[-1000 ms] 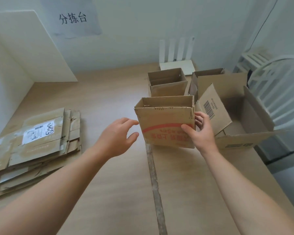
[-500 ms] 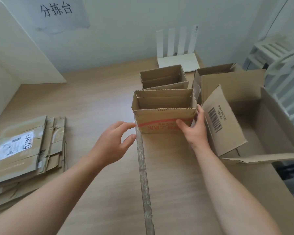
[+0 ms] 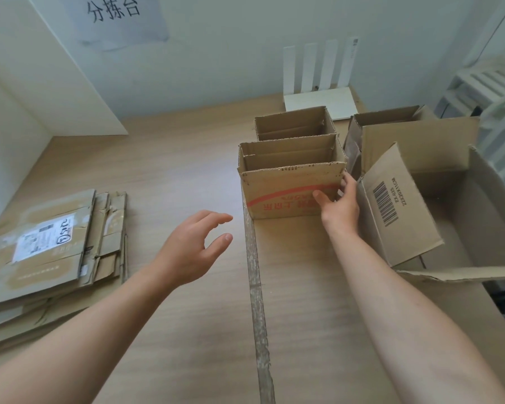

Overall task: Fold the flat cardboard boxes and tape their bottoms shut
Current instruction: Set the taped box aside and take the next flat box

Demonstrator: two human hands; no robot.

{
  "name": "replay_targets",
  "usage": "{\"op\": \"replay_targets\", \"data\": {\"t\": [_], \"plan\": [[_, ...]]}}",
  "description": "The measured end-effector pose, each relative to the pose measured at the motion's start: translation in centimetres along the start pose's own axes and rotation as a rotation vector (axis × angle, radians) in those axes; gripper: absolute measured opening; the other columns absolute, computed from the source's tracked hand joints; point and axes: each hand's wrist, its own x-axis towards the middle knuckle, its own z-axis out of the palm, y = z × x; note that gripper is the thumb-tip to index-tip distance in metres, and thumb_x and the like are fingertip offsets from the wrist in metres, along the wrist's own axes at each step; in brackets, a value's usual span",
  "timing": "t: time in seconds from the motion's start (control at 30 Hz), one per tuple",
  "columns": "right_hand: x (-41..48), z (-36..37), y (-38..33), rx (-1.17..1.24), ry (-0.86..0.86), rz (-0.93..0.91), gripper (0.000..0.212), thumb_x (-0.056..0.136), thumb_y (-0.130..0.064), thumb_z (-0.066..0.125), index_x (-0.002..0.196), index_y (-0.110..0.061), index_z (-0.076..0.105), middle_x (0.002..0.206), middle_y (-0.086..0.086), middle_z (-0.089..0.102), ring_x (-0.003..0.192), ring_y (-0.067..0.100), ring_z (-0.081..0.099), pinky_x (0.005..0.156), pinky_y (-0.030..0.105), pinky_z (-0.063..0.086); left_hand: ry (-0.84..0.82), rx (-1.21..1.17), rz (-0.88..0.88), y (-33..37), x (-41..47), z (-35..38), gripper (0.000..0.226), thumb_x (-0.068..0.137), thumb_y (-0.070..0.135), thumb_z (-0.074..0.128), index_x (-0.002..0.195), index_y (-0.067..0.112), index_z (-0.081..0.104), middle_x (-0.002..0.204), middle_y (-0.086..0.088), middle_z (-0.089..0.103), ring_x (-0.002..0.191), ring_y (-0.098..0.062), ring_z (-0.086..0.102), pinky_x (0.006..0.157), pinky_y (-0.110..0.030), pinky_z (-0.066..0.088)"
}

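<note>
Item: red-printed box [image 3: 289, 193], standing open-topped on the table [image 3: 172, 170], touching a second folded box [image 3: 295, 123] behind. My right hand [image 3: 340, 205] is gripping its right corner; my left hand [image 3: 193, 252] is hovering open, holding nothing. Flat boxes [image 3: 56, 252] are lying stacked far left.

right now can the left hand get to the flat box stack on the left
Probably yes: the left hand hovers open and empty, with only bare table between it and the flat box stack.
</note>
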Motion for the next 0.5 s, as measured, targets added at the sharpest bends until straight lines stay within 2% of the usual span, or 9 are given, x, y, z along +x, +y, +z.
{"op": "replay_targets", "data": {"t": [0.03, 0.13, 0.2, 0.27, 0.3, 0.37, 0.43, 0.5], "plan": [[-0.3, 0.0, -0.5, 0.001, 0.0, -0.002, 0.068, 0.091, -0.017, 0.073, 0.147, -0.032, 0.038, 0.126, -0.017, 0.05, 0.119, 0.005, 0.046, 0.102, 0.025, 0.037, 0.005, -0.001, -0.003, -0.1, -0.2, -0.1, 0.058, 0.087, 0.057, 0.041, 0.125, 0.02, 0.065, 0.112, 0.018, 0.056, 0.099, 0.006, 0.048, 0.084, 0.003, 0.03], [-1.7, -0.1, -1.5, 0.014, 0.006, -0.028, 0.079, 0.091, -0.02, 0.073, 0.153, -0.037, 0.027, 0.154, -0.012, 0.04, 0.141, 0.009, 0.037, 0.117, 0.032, 0.03, 0.02, -0.004, -0.012, -0.5, -0.9, -0.4, 0.06, 0.087, 0.058, 0.04, 0.126, 0.02, 0.065, 0.113, 0.018, 0.056, 0.098, 0.006, 0.047, 0.085, 0.003, 0.03], [-4.0, -0.5, -2.1, -0.02, 0.02, -0.059, 0.078, 0.093, -0.022, 0.069, 0.155, -0.034, 0.023, 0.16, -0.011, 0.031, 0.145, 0.006, 0.028, 0.117, 0.025, 0.022, 0.027, -0.003, -0.025, -0.7, -1.4, -0.5, 0.061, 0.086, 0.059, 0.04, 0.126, 0.021, 0.065, 0.113, 0.018, 0.056, 0.098, 0.006, 0.048, 0.083, 0.003, 0.03], [-7.0, -1.0, -2.5, -0.091, 0.067, -0.11, 0.068, 0.096, -0.024, 0.064, 0.154, -0.026, 0.03, 0.156, -0.009, 0.035, 0.142, 0.005, 0.03, 0.11, 0.017, 0.021, 0.039, 0.002, -0.046, -1.0, -2.0, -0.7, 0.063, 0.084, 0.06, 0.038, 0.126, 0.022, 0.064, 0.112, 0.018, 0.056, 0.098, 0.003, 0.05, 0.083, 0.0, 0.032], [-8.6, -1.1, -2.6, -0.128, 0.089, -0.14, 0.059, 0.097, -0.024, 0.062, 0.15, -0.022, 0.038, 0.151, -0.005, 0.04, 0.139, 0.008, 0.035, 0.107, 0.016, 0.024, 0.046, 0.008, -0.063, -1.3, -2.8, -1.0, 0.064, 0.083, 0.061, 0.037, 0.127, 0.023, 0.064, 0.112, 0.018, 0.056, 0.099, 0.001, 0.051, 0.084, -0.003, 0.034], [-10.8, -1.0, -2.4, -0.226, 0.098, -0.221, 0.039, 0.097, -0.026, 0.06, 0.134, -0.013, 0.055, 0.135, 0.004, 0.052, 0.129, 0.019, 0.048, 0.102, 0.022, 0.032, 0.044, 0.039, -0.095, -1.7, -3.5, -1.4, 0.062, 0.083, 0.061, 0.038, 0.128, 0.025, 0.062, 0.115, 0.016, 0.058, 0.101, -0.006, 0.055, 0.087, -0.021, 0.044], [-12.8, 0.1, -2.8, -0.389, -0.013, -0.341, 0.028, 0.097, -0.03, 0.059, 0.118, -0.012, 0.064, 0.121, 0.005, 0.059, 0.116, 0.025, 0.055, 0.098, 0.031, 0.04, 0.052, 0.101, -0.114, -2.2, -4.9, -2.6, 0.05, 0.09, 0.054, 0.046, 0.13, 0.027, 0.06, 0.121, 0.012, 0.06, 0.102, -0.013, 0.056, 0.084, -0.033, 0.045], [-15.0, 2.0, -3.7, -0.559, -0.165, -0.475, 0.025, 0.097, -0.033, 0.057, 0.11, -0.015, 0.066, 0.114, 0.003, 0.061, 0.106, 0.025, 0.055, 0.089, 0.039, 0.044, 0.048, 0.185, -0.115, -3.2, -6.5, -3.9, 0.047, 0.092, 0.048, 0.047, 0.132, 0.026, 0.059, 0.125, 0.01, 0.06, 0.107, -0.016, 0.055, 0.082, -0.031, 0.042]]}}
